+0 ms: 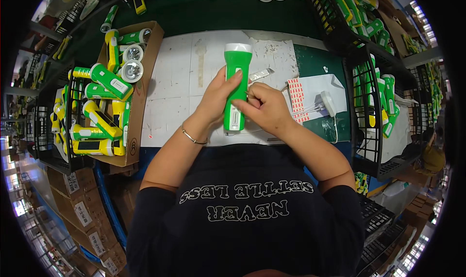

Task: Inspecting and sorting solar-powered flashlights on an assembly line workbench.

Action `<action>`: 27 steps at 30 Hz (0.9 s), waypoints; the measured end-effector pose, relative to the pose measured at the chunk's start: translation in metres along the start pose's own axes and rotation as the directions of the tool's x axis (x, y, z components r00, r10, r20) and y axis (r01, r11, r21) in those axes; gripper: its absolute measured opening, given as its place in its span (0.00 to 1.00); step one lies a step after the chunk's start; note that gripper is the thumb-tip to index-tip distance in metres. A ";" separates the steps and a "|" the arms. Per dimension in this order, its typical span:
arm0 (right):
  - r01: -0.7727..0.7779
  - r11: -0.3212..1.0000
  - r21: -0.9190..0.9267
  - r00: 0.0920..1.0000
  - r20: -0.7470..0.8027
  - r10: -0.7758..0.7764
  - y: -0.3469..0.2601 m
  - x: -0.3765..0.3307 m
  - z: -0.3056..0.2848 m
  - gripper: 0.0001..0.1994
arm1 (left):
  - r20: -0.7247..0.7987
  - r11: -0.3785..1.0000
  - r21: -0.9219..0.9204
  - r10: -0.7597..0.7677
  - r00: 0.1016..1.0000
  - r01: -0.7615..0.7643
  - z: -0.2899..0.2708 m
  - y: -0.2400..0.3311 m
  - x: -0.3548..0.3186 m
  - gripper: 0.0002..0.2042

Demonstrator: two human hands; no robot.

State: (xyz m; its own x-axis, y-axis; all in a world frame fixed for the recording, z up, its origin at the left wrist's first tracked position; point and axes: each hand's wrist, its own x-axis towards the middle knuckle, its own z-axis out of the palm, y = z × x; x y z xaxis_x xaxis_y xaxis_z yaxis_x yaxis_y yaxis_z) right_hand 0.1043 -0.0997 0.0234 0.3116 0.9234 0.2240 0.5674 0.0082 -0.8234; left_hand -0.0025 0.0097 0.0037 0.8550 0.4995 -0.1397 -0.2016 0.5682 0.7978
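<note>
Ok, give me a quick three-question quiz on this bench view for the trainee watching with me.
1. True or false: the green flashlight lies on the white work surface with its white head pointing away from the person.
2. Which hand wears a thin bracelet? A) left hand B) right hand C) neither
3. Fill in: the cardboard box of green and yellow flashlights stands to the person's ____.

Key:
1. True; both hands are on its body.
2. A; the bracelet sits on the left wrist.
3. Left; the red-and-white sticker sheet lies on the right.
</note>
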 end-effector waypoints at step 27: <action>-0.289 0.844 0.452 0.920 0.375 0.114 0.022 0.023 -0.052 0.34 | 0.130 0.059 0.990 -0.090 0.987 -0.125 -0.031 0.070 -0.056 0.20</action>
State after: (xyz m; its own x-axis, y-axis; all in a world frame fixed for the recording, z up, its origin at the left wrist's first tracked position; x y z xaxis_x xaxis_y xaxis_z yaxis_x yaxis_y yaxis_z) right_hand 0.1636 -0.0986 0.0381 0.0657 0.9943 -0.0837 0.0446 -0.0867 -0.9952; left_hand -0.0794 0.0410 0.0491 0.9247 0.3565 -0.1336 0.3541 -0.6765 0.6457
